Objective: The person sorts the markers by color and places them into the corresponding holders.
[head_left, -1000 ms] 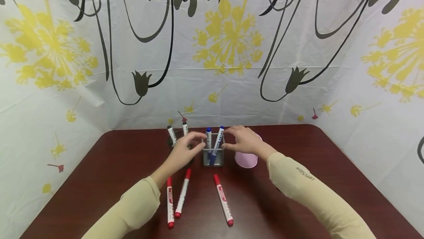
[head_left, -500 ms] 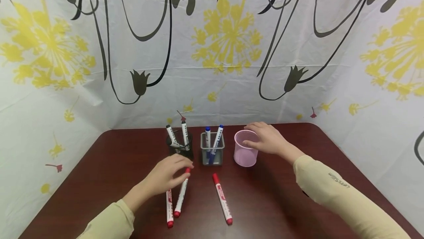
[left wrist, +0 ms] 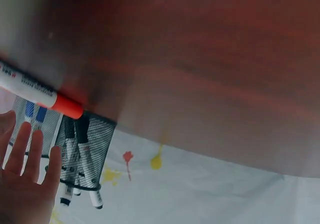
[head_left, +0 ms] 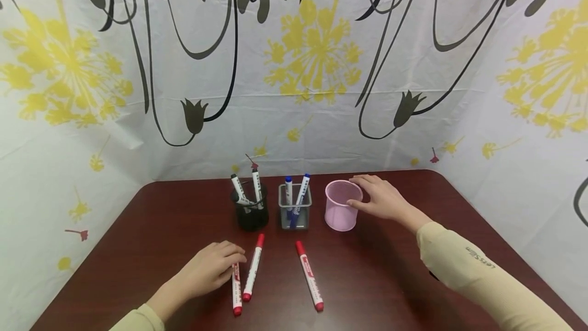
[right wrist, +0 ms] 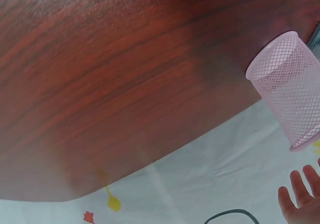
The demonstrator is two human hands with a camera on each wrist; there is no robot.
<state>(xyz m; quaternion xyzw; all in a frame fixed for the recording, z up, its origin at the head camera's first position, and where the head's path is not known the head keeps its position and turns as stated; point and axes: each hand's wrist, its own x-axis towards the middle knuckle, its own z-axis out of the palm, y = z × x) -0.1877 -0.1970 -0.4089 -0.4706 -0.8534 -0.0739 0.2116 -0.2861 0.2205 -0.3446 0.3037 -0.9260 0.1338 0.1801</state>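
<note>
My left hand hovers over the cap end of the leftmost red marker, its fingers loosely bent. In the left wrist view those fingers look spread, and a red-tipped marker lies beyond them. A second red marker is just to its right, and a third red marker lies farther right. At the back, my right hand is beside the pink mesh pen cup, thumb and fingers parted near its rim. The right wrist view shows this pink cup upright, fingers relaxed close by.
Left of the pink cup stand a grey square mesh holder with two blue markers and a round black mesh cup with several black markers. A patterned cloth hangs behind the dark wooden table.
My left hand has come from the grey holder down and left to the leftmost red marker. My right hand has left the holder and shifted right, to the pink cup's right side.
</note>
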